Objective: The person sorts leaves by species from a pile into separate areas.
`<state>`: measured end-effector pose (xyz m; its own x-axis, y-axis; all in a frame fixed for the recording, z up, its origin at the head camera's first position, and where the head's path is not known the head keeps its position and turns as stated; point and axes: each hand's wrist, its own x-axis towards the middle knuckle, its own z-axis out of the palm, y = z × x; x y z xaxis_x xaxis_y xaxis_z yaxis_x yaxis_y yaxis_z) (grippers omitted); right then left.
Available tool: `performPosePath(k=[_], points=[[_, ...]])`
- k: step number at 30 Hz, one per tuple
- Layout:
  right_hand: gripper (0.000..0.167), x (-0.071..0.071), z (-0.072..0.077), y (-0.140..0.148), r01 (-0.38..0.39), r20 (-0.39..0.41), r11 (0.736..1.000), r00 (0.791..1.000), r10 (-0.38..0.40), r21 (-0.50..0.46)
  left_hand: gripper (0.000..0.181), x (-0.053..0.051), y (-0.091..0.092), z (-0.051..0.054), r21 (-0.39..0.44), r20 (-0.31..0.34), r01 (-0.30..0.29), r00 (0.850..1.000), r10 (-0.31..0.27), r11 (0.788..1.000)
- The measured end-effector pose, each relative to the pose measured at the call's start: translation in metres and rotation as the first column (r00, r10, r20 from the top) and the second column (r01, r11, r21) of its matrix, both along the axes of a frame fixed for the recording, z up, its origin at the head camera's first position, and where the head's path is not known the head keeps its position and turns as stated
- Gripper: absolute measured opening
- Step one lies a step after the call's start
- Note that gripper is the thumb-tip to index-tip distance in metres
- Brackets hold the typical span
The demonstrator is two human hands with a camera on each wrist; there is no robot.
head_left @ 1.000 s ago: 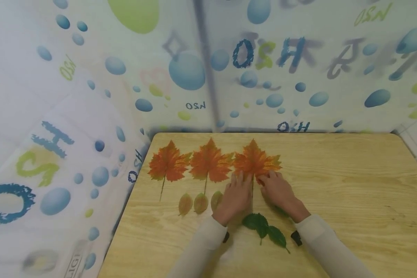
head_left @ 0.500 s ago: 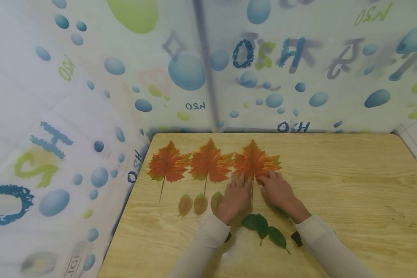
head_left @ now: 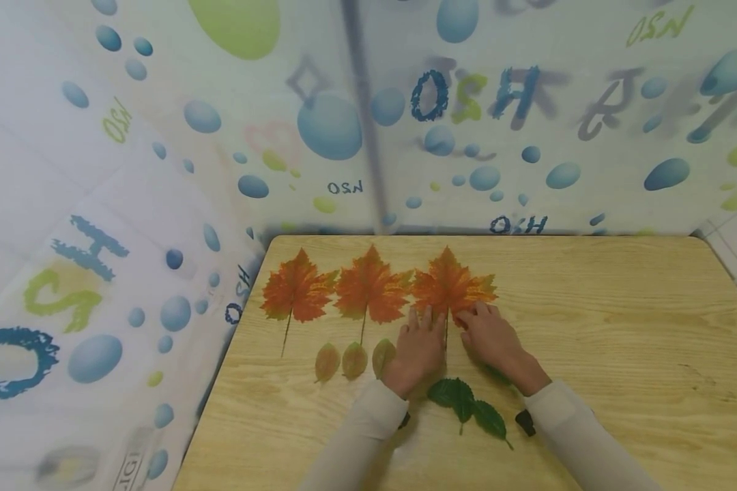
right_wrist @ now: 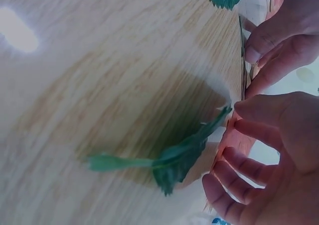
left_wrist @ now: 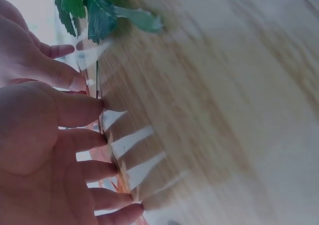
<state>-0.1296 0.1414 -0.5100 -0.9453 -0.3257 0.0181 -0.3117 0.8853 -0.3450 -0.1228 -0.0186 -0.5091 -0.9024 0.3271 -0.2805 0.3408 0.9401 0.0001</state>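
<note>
Three orange-red maple leaves lie in a row: left (head_left: 299,286), middle (head_left: 373,285) and right (head_left: 447,278). At the right leaf's lower left edge, beside its stem, my left hand (head_left: 416,351) rests with fingers spread. On its lower right lobe rest the slightly bent fingers of my right hand (head_left: 496,341). The left wrist view shows the left fingertips (left_wrist: 112,170) touching down along the leaf. In the right wrist view, the right thumb and fingers (right_wrist: 239,160) touch the red leaf edge, near a green leaf (right_wrist: 179,160).
Small yellow-green leaves (head_left: 327,361) lie below the maple leaves, one partly beside my left hand. Dark green leaves (head_left: 463,399) lie between my forearms, and another is partly hidden under my right hand. A patterned curtain (head_left: 467,170) stands behind the wooden table (head_left: 620,327).
Since a second ago my left wrist and sleeve have shifted slightly right, showing more of the nearest yellow-green leaf. The right hand and the maple leaves look unmoved.
</note>
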Motion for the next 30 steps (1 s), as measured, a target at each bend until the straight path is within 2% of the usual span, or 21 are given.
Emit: performPosePath(k=[7, 11, 14, 16, 18, 21, 26, 30], points=[[0.032, -0.006, 0.002, 0.011, -0.010, 0.017, 0.996, 1.000, 0.011, -0.092, 0.057, -0.002, 0.001, -0.001, 0.002, -0.007, 0.001, 1.000, -0.001, 1.000], [0.032, -0.004, 0.005, 0.023, -0.049, 0.003, 0.994, 0.999, 0.050, -0.100, 0.056, -0.003, 0.000, -0.003, 0.016, 0.005, -0.010, 1.000, 0.010, 1.000], [0.026, 0.003, 0.006, 0.034, -0.070, 0.022, 0.991, 0.997, 0.073, -0.116, 0.055, -0.003, 0.000, -0.004, 0.020, 0.009, -0.005, 1.000, 0.005, 1.000], [0.023, 0.009, 0.008, 0.041, -0.090, 0.063, 0.987, 0.993, 0.099, -0.135, 0.055, -0.002, 0.000, -0.005, 0.023, 0.005, -0.001, 1.000, 0.000, 1.000], [0.023, 0.016, 0.010, 0.049, -0.122, 0.114, 0.983, 0.984, 0.138, -0.141, 0.055, -0.002, 0.000, -0.005, 0.022, 0.005, 0.003, 1.000, -0.003, 1.000], [0.030, 0.026, 0.013, 0.057, -0.213, 0.157, 0.970, 0.960, 0.230, -0.114, 0.055, -0.001, 0.000, -0.005, 0.026, 0.000, 0.002, 1.000, -0.002, 1.000], [0.040, 0.042, 0.014, 0.066, -0.338, 0.144, 0.940, 0.929, 0.340, -0.039, 0.054, -0.002, 0.000, -0.004, 0.042, 0.011, -0.006, 1.000, 0.005, 0.999], [0.042, 0.050, 0.010, 0.070, -0.362, 0.098, 0.932, 0.928, 0.360, 0.004, 0.054, -0.002, -0.001, -0.004, 0.058, 0.022, -0.007, 1.000, 0.006, 0.998]])
